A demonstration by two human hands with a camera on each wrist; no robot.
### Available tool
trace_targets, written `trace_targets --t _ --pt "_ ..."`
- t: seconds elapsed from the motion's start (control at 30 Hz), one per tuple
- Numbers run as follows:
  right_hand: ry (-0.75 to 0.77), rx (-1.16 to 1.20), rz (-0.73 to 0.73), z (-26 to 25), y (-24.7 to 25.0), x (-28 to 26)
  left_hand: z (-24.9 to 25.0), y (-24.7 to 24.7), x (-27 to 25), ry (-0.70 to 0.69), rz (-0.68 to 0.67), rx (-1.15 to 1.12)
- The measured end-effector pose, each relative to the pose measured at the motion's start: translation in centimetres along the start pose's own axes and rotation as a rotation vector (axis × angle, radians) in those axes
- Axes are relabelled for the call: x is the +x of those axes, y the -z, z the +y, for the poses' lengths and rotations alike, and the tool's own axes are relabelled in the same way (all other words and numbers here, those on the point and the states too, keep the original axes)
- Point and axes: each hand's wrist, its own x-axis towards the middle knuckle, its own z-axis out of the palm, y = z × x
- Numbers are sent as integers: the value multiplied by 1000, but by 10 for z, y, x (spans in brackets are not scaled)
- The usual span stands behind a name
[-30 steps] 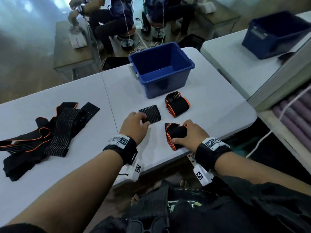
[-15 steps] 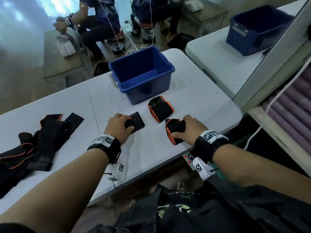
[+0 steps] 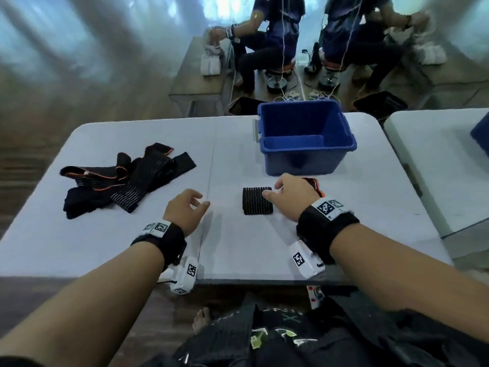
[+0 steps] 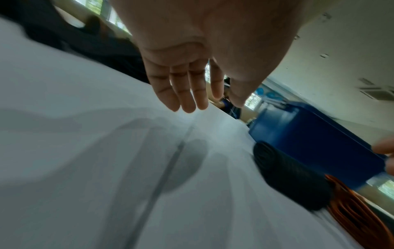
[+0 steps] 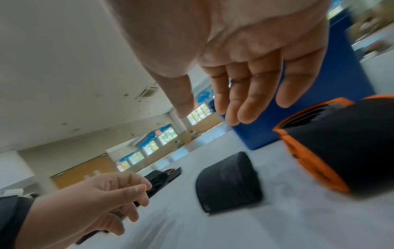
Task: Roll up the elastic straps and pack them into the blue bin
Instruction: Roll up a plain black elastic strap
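The blue bin (image 3: 304, 160) stands empty at the table's far side. In front of it lies a rolled black striped strap (image 3: 255, 202), free of both hands. My right hand (image 3: 275, 190) hovers open just right of that roll, covering the orange-edged rolled straps (image 3: 316, 187); one orange-edged roll (image 5: 341, 151) shows large in the right wrist view, beside the black roll (image 5: 228, 182). My left hand (image 3: 197, 205) hangs open and empty above the bare table, left of the black roll (image 4: 287, 176). A pile of unrolled black straps (image 3: 124, 181) lies at the left.
The white table (image 3: 238, 247) has a seam running down its middle. A second white table (image 3: 436, 160) stands to the right with a gap between. Beyond the far edge, people sit on stools near a wooden bench (image 3: 195, 83).
My left hand let go of the black striped roll and drew back to the left. My right hand released the orange-edged roll and opened above it. The head view swung left.
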Motion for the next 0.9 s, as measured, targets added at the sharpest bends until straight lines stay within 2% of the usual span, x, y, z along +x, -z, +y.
trace_targets --t 0.2,0.33,0.43,0.53,0.6,0.77,0.9 --pt "179 -92 -203 -64 -47 22 -63 54 -30 239 155 -64" --pt "297 -131 -262 -111 -75 33 -107 91 -46 362 254 -97" --pt "344 -151 -276 -141 -92 41 -131 112 -41 395 287 -74" --pt "351 -167 -283 -166 -107 48 -147 127 -23 359 284 -29" --pt "335 -164 -281 -179 -116 53 -154 134 -7 284 254 -13" --pt "291 -163 -285 -201 -137 61 -157 132 31 55 46 257" --pt "260 -126 -325 -211 -148 63 -165 125 54 63 -76 331"
